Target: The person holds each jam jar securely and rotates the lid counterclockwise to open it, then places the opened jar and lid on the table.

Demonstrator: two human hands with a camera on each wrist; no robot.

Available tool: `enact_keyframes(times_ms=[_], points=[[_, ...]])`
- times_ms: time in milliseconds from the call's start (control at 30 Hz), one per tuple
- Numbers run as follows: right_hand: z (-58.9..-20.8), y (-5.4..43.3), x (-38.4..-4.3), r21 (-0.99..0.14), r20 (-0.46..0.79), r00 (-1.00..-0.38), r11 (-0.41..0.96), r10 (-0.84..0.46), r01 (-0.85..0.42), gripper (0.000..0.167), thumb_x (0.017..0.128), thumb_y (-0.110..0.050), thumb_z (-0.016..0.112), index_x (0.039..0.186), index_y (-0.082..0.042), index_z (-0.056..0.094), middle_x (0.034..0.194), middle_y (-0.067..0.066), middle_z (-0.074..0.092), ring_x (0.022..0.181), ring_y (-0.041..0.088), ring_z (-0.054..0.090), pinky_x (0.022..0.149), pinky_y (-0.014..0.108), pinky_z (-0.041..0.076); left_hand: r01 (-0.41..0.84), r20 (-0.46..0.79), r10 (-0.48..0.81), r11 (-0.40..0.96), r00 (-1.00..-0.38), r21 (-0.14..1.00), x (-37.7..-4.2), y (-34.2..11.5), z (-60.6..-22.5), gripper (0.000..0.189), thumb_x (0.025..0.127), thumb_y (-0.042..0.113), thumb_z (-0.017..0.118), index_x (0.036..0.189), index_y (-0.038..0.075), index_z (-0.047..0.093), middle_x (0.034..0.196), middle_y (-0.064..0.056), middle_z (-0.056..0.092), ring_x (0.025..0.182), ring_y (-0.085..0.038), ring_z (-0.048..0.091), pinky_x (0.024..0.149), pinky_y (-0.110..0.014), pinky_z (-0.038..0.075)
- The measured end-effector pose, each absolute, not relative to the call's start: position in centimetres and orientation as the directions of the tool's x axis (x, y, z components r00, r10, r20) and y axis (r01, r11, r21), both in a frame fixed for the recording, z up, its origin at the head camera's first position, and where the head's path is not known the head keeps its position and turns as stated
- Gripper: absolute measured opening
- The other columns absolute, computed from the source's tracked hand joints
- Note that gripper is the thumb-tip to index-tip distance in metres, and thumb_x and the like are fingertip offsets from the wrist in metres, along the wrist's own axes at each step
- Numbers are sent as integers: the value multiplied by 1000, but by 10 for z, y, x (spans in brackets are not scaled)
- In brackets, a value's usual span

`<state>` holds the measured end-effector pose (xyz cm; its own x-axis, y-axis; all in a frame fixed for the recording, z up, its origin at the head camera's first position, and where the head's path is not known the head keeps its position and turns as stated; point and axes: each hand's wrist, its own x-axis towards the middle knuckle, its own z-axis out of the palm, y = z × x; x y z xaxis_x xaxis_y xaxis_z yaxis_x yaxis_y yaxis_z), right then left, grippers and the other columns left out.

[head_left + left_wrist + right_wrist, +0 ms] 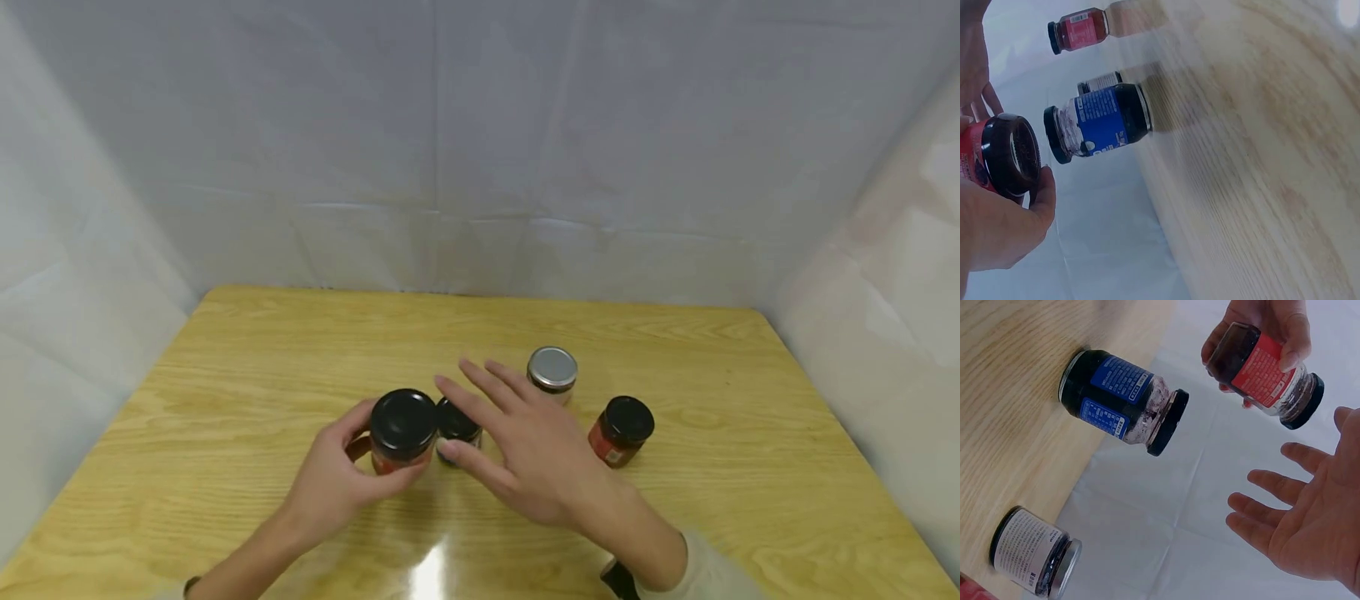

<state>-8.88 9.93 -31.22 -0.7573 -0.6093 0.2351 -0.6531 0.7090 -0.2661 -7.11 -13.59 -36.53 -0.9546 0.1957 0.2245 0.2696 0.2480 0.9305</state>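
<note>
My left hand (333, 467) grips a glass jar (403, 427) with a black lid and a red label around its body, holding it up off the table. In the right wrist view that red-labelled jar (1260, 372) shows dark contents, with the left thumb across its label. My right hand (536, 450) hovers close by with its fingers spread and nothing in its palm. Below and behind the hands stands a blue-labelled jar (1100, 122) with a black lid, upright on the table and partly covered by the right hand in the head view.
A silver-lidded jar (552, 369) with a white label stands behind the right hand. Another red-labelled jar (621, 431) with a black lid stands to its right. All stand on a wooden table (225, 400), with pale sheeting (480, 150) hung at the back and sides.
</note>
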Motion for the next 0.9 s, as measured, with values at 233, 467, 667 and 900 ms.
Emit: enact_keyframes(times_ms=[233,467,667,900], points=[[-314,100,-85,-274,250,-742,690,-622,-670,56,98,-59,32,149,-38,29,153,-6,30,138,16,27,103,45,36,223,173,195,272,-965,936,-61,-132,-364,56,72,18,85,122,16,61,114,4,63,104,-16,59,86,-30,50],[-318,104,-79,-299,244,-723,659,-647,-690,55,98,-57,35,149,-40,27,152,-10,29,135,10,30,99,40,41,276,200,248,326,-948,904,-54,-128,-367,52,72,26,85,119,24,63,113,11,64,102,-13,60,82,-33,51],[-321,104,-72,-311,216,-708,640,-672,-702,55,97,-58,36,148,-36,34,151,-8,32,132,12,35,99,39,41,316,223,265,388,-938,866,-47,-123,-369,56,68,23,87,119,25,63,109,14,63,99,-10,60,81,-34,52],[-324,102,-64,-325,126,-722,659,-681,-678,63,94,-64,34,149,-34,31,152,-10,30,127,16,42,97,42,43,337,218,291,471,-932,815,-44,-119,-371,54,68,24,86,117,25,63,107,16,62,96,-7,60,81,-32,52]])
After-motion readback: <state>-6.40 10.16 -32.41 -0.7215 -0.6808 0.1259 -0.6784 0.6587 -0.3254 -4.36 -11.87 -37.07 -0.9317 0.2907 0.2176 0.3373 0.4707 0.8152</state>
